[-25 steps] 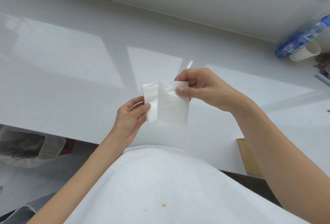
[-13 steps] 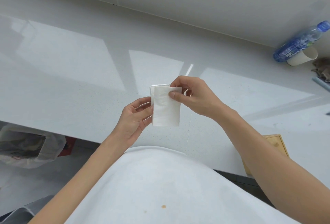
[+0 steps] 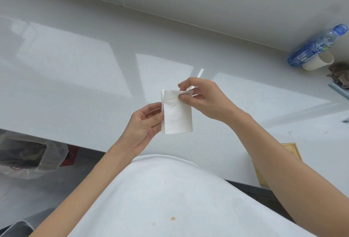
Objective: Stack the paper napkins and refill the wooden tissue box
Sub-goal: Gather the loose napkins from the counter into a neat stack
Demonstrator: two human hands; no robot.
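Note:
A small stack of folded white paper napkins (image 3: 177,116) is held upright in the air above the white counter (image 3: 75,78). My left hand (image 3: 145,125) grips the stack's left edge from below and behind. My right hand (image 3: 202,99) pinches its top right corner between thumb and forefinger. The wooden tissue box (image 3: 291,150) sits near the counter's front edge at the right, mostly hidden behind my right forearm.
A blue plastic bottle (image 3: 317,46) lies against a paper cup (image 3: 317,61) at the far right, by a brown cloth (image 3: 340,74). A bin lined with a plastic bag (image 3: 32,157) stands on the floor at the left, below the counter edge.
My right hand has brought its napkin leftward onto the one in my left hand, so the two now overlap as one stack. Both hands sit slightly lower and closer together.

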